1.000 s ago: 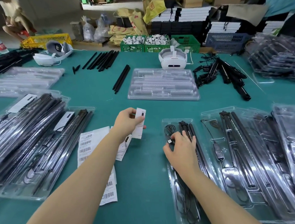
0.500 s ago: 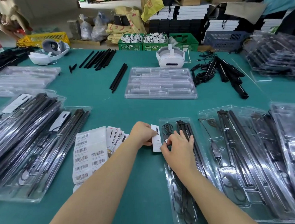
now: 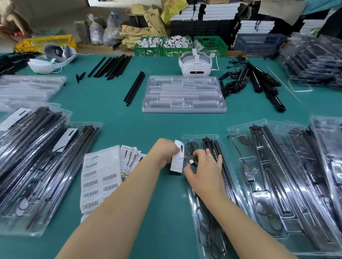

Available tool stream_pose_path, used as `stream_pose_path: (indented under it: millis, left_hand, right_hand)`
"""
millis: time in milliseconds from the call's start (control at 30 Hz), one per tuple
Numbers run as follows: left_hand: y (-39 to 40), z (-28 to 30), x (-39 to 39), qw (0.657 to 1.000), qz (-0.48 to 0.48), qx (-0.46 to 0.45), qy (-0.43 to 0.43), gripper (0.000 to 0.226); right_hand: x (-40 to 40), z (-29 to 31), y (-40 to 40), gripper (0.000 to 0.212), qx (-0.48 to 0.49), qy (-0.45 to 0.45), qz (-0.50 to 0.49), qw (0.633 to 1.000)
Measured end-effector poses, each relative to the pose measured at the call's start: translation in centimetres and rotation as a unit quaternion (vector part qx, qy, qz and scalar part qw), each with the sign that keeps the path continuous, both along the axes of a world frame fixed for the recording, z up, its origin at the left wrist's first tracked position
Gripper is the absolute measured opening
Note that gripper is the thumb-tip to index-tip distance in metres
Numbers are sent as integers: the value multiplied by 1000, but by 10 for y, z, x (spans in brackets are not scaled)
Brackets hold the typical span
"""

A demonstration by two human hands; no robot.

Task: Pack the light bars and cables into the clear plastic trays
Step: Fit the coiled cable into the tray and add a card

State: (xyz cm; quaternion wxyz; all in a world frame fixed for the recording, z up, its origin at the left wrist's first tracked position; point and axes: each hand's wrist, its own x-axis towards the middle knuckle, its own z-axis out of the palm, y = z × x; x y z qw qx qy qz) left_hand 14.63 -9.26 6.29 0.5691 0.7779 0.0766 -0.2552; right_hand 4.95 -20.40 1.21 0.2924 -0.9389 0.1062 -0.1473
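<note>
a white card [image 3: 177, 158] is pinched in the left hand [image 3: 164, 152] just left of the clear tray [image 3: 208, 251]; the right hand [image 3: 204, 170], nearer, is curled loosely on its coiled cable [image 3: 191, 147], light bars [image 3: 214, 147] running lengthwise away along the bench [image 3: 116, 120].

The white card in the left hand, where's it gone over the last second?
The left hand carried the card right and down from over the table to the tray edge, meeting the right hand, which stayed on the cable end. Label sheets unchanged.
</note>
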Motion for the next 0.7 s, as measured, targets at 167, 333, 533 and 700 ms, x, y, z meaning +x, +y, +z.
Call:
stream_pose_path:
  millis: [167,333,533,700]
  left_hand:
    - [0,2,2,1000,18,-18,16,21]
    - [-2,3,-2,1000,27,-12,8,16]
    - [0,4,-5,1000,19,-11,-4,13]
    - [-2,4,-4,998,53,-26,22,17]
  right_hand:
    - [1,-1,-1,27,4,0,-1,1000]
    - [1,-2,-1,29,9,1,0,1000]
    - [1,-1,-1,31,4,6,0,1000]
    - [0,0,-1,29,12,10,0,1000]
